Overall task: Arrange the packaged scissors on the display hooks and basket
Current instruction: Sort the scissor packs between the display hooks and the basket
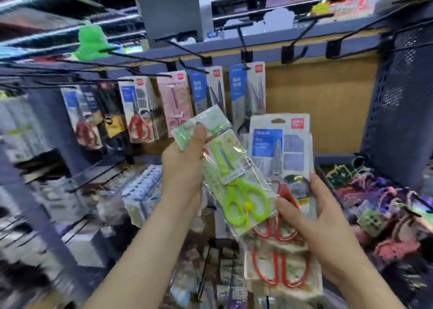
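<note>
My left hand (185,168) grips a clear pack of green-handled scissors (236,191) by its upper end, thumb on the green card header. My right hand (314,217) holds a stack of carded red-handled scissors (281,158), thumb over the front card; more red handles (278,271) show below that hand. The green pack overlaps the stack's left edge. Behind, packaged scissors hang on black display hooks (243,51): a blue-carded pack (247,93), a pink pack (174,102) and a red-handled pack (138,111). Two hooks at the right (293,51) hang bare.
A dark perforated basket (403,107) stands at the right against the wooden back panel (321,107). Colourful craft items (379,203) lie on the shelf below it. Boxed goods and wire hooks (98,172) fill the lower left. The picture is blurred.
</note>
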`<state>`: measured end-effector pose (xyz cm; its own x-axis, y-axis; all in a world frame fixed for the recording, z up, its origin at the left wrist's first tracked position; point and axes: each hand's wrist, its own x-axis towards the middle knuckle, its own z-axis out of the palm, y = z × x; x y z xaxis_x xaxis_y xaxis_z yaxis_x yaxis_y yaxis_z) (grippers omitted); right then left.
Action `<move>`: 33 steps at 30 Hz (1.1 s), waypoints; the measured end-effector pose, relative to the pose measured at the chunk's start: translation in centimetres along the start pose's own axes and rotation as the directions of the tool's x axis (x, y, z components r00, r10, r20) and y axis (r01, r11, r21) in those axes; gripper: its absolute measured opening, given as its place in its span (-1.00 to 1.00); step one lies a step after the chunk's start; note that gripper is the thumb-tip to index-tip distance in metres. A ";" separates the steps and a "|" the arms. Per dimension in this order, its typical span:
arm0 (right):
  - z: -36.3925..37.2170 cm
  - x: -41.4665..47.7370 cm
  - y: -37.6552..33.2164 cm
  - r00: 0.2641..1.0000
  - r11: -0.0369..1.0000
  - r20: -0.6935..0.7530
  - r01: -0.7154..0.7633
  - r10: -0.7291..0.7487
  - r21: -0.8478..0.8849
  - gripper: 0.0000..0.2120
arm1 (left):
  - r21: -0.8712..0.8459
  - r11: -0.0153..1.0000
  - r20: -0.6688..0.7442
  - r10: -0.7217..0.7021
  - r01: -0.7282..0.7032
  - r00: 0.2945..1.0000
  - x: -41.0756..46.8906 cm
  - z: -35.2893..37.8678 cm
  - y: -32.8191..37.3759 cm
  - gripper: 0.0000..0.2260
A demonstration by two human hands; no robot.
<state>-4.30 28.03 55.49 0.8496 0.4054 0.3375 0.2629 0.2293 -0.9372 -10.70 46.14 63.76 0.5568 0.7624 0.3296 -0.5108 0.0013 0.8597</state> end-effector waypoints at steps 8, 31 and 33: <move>10.8 3.2 1.1 0.985 0.980 0.170 -0.060 0.027 0.190 -0.48 | 0.094 0.976 -0.166 0.212 -0.199 0.963 5.6 -9.5 4.6 -0.92; 23.8 5.8 -0.2 0.919 0.932 -0.246 0.239 -0.308 -0.271 -0.76 | 0.028 0.978 0.321 0.187 -0.206 0.928 18.4 -12.9 10.0 -0.89; 22.8 6.2 0.1 0.904 0.900 -0.229 0.273 -0.361 -0.340 -0.74 | 0.032 0.973 0.337 0.206 -0.230 0.919 18.8 -11.4 9.6 -0.93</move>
<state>-9.40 50.77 59.48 0.7779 0.0812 0.6232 0.6241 0.0159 -0.7812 -12.64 67.84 73.73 0.6269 0.4824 0.6118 -0.6042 -0.1946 0.7727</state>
